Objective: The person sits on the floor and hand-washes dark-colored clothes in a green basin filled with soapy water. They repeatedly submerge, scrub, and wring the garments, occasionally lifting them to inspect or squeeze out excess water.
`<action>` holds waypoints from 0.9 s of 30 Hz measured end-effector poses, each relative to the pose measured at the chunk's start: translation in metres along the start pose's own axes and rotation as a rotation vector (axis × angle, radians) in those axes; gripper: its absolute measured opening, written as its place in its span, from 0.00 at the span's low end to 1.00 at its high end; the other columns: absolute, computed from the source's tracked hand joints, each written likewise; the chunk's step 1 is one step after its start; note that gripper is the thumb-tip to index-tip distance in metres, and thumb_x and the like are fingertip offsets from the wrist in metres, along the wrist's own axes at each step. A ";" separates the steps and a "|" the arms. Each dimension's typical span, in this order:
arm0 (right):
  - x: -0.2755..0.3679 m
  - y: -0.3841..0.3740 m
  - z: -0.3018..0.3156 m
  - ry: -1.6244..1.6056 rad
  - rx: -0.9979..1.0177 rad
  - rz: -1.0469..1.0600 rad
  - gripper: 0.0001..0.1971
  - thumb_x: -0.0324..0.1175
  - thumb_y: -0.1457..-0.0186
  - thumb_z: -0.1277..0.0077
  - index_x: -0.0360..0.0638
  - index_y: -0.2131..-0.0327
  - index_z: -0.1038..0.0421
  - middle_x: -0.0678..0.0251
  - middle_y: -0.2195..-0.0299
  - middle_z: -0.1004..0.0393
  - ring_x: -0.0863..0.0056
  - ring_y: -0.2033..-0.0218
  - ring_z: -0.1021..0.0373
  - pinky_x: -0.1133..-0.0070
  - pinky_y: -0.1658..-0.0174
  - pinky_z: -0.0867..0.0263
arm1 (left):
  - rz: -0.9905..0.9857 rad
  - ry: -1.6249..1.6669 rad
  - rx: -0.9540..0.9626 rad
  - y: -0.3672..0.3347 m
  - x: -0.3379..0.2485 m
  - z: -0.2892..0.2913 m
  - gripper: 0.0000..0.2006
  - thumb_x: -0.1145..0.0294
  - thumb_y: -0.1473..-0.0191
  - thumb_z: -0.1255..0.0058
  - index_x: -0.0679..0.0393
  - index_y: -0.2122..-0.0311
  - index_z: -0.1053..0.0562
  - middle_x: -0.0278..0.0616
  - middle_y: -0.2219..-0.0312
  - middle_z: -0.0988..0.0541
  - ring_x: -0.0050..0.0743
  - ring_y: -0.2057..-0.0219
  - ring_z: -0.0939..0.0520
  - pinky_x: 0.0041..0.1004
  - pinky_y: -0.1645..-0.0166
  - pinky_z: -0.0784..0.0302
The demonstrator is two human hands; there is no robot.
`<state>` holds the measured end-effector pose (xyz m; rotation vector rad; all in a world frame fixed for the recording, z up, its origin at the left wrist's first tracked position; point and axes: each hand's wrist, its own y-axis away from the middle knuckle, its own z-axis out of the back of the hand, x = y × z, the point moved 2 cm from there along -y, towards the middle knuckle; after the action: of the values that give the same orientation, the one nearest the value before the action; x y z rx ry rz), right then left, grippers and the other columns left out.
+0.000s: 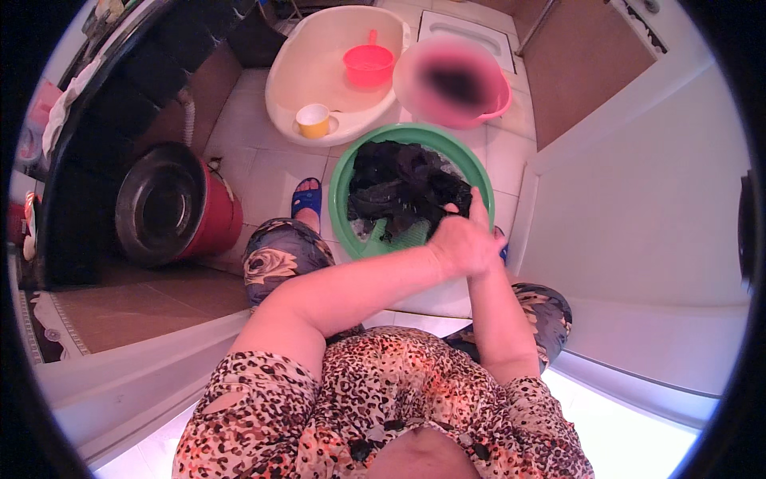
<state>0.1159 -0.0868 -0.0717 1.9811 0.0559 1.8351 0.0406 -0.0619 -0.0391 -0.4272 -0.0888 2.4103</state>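
A round green basin [341, 215] stands on the floor between my feet, with wet black cloth [399, 180] heaped in it. Part of a green ribbed washboard [408, 235] shows at its near side. Over the basin's right near rim my hands overlap. My left hand [461, 242] crosses over my right wrist with its fingers curled; what they grip is hidden. Beyond it, my right hand [479, 209] reaches up along the rim and is closed on an edge of the black cloth, partly covered by my left hand.
Behind the basin lies a cream baby bathtub [285, 84] holding a red dipper [369, 65] and a yellow cup [313, 121]. A pink basin [504, 100] with something dark and blurred stands at back right. At left, a red bucket [226, 211] bears a dark basin [159, 203].
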 end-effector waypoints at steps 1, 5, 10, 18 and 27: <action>0.011 0.012 -0.003 0.254 -0.111 0.139 0.23 0.48 0.39 0.59 0.42 0.48 0.36 0.61 0.59 0.27 0.70 0.62 0.30 0.73 0.58 0.34 | -0.008 0.014 0.024 -0.001 0.002 0.003 0.16 0.62 0.44 0.61 0.55 0.75 0.23 0.49 0.77 0.20 0.45 0.75 0.18 0.43 0.72 0.23; 0.006 -0.013 -0.018 -0.544 0.042 -0.383 0.22 0.51 0.37 0.61 0.46 0.51 0.33 0.63 0.56 0.26 0.69 0.56 0.29 0.71 0.54 0.31 | 0.086 0.098 0.013 -0.011 0.032 0.005 0.19 0.58 0.41 0.65 0.53 0.70 0.21 0.51 0.73 0.19 0.46 0.69 0.17 0.43 0.67 0.23; -0.012 -0.040 0.003 -0.714 0.095 -0.373 0.24 0.54 0.39 0.58 0.45 0.50 0.33 0.64 0.58 0.25 0.67 0.60 0.27 0.68 0.55 0.30 | 0.380 0.399 0.218 -0.017 0.051 0.018 0.36 0.32 0.48 0.62 0.62 0.72 0.22 0.60 0.72 0.21 0.56 0.65 0.19 0.43 0.58 0.25; -0.047 -0.067 0.026 -0.902 0.091 -0.503 0.17 0.44 0.41 0.54 0.42 0.57 0.33 0.57 0.61 0.28 0.61 0.56 0.32 0.55 0.48 0.37 | 0.227 0.812 -0.027 -0.026 0.093 0.025 0.17 0.65 0.59 0.47 0.67 0.65 0.24 0.57 0.70 0.21 0.46 0.65 0.19 0.36 0.55 0.26; -0.083 -0.061 0.034 -0.715 0.326 -0.087 0.21 0.48 0.40 0.57 0.44 0.50 0.32 0.60 0.55 0.28 0.70 0.58 0.29 0.72 0.54 0.30 | 0.058 0.712 -0.126 0.005 -0.019 0.011 0.19 0.73 0.59 0.52 0.57 0.57 0.29 0.54 0.66 0.23 0.57 0.62 0.21 0.42 0.56 0.25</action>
<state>0.1547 -0.0681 -0.1712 2.6991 0.2280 1.0211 0.0477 -0.0779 -0.0244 -1.3262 0.0905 2.1732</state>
